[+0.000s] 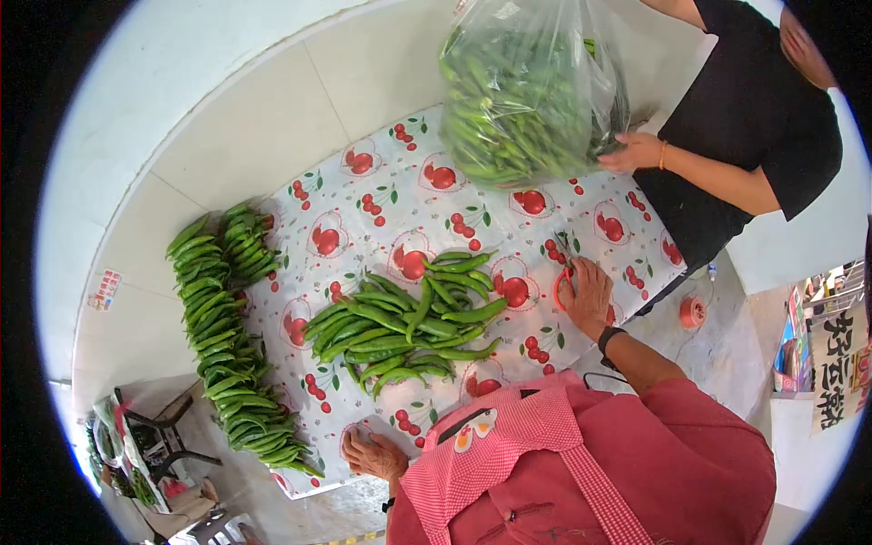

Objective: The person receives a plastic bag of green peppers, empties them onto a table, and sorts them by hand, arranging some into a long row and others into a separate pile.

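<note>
My right hand (590,295) is on the right part of the table, its fingers around the red handle of a pair of scissors (558,287); the dark blades point away from me. My left hand (372,454) lies with fingers apart on the tablecloth (341,413) near the table's front edge, holding nothing. Between the two hands, a loose heap of long green peppers (404,322) sits in the middle of the table. Along the left edge runs a long row of stacked green peppers (222,350), with a shorter stack (247,243) beside its far end.
At the far side, a person in a black top (727,118) has a hand on a large clear plastic bag (518,109) full of green peppers. A tiled wall (282,100) borders the table's back. A dark-legged stool (163,436) stands at lower left, a pink object (692,312) on the right.
</note>
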A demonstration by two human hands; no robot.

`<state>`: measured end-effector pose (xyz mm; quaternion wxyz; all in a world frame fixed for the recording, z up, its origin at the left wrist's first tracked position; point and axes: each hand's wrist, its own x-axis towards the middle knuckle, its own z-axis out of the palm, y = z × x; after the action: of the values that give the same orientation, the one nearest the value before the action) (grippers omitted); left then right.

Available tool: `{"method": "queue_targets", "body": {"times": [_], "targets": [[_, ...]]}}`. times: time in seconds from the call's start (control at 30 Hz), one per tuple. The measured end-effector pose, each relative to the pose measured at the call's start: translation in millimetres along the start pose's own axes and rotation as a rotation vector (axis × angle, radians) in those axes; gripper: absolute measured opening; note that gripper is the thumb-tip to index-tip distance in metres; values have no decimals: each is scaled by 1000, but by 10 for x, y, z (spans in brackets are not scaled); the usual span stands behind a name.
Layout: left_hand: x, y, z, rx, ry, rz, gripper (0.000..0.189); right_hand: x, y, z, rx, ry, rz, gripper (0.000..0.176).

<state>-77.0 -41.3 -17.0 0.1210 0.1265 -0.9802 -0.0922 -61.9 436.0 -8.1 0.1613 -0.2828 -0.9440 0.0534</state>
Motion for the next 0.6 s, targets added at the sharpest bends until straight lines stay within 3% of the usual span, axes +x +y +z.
{"method": "queue_targets", "body": {"times": [0.6], "targets": [[-3, -63, 113, 5, 61, -22, 40, 9, -29, -61, 55, 48, -23, 55]]}}
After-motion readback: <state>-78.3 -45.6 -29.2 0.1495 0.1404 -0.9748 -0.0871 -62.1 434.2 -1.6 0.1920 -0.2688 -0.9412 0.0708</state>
